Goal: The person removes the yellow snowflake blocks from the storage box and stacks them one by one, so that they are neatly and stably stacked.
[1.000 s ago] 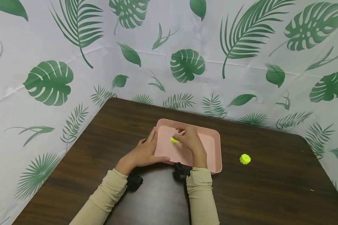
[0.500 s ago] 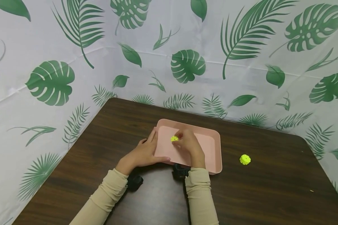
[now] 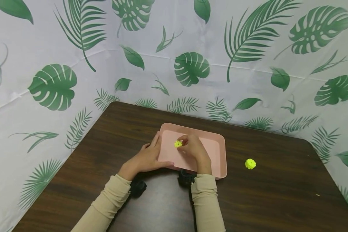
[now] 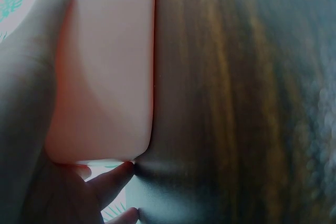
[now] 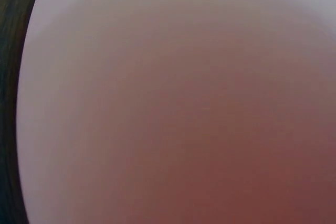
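A shallow pink tray lies on the table in the head view. My left hand rests against its left end, fingers extended along the side and thumb along the near rim. Inside the tray, the thumb and fingers of my right hand pinch a small yellow flower-shaped piece with a notched edge. Whether that piece touches the tray floor, I cannot tell. The left wrist view has the thumb and fingertips against the tray's outer wall. A blurred pink tray surface fills most of the right wrist view, hiding the fingers.
Another yellow flower-shaped piece, looking thicker, stands on the dark wooden table right of the tray. A tiny pale scrap lies farther right. Behind the table hangs a white cloth printed with green leaves.
My right fingers have come together on the yellow piece, whose notched face now shows more fully. The left hand and tray have stayed put; the head view shifted slightly.
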### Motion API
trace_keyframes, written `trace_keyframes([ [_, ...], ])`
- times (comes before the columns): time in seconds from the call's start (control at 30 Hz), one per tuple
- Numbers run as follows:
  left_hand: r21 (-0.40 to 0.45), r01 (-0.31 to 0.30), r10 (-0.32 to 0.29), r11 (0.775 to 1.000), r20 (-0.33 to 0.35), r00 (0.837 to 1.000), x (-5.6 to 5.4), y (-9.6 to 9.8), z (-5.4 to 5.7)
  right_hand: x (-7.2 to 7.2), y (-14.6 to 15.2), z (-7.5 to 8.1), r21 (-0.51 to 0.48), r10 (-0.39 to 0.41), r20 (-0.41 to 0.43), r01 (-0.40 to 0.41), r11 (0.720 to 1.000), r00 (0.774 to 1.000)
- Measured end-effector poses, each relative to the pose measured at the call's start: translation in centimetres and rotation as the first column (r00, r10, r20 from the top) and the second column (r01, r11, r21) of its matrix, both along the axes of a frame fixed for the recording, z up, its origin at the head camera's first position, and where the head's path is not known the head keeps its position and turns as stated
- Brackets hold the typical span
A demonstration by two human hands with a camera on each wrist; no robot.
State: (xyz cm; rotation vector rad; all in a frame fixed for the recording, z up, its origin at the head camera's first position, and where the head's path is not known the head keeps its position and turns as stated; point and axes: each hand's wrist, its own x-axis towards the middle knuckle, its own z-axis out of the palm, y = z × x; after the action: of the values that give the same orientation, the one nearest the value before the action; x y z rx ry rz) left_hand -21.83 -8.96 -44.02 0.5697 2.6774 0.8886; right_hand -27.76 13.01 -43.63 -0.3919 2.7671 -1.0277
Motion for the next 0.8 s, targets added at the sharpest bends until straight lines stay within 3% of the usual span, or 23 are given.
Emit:
trace_keyframes([
  [0.43, -0.004, 0.001, -0.001, 1.000, 0.003, 1.000, 0.13, 0.00, 0.30, 0.17, 0.55, -0.03, -0.013, 0.058, -0.033, -0.058, 0.998, 0.998],
  [0.8, 0.003, -0.001, 0.001, 1.000, 0.006, 1.000, 0.21, 0.05, 0.53, 0.12, 0.86, -0.08, -0.040, 0.037, 0.010, -0.036, 0.999, 0.999],
])
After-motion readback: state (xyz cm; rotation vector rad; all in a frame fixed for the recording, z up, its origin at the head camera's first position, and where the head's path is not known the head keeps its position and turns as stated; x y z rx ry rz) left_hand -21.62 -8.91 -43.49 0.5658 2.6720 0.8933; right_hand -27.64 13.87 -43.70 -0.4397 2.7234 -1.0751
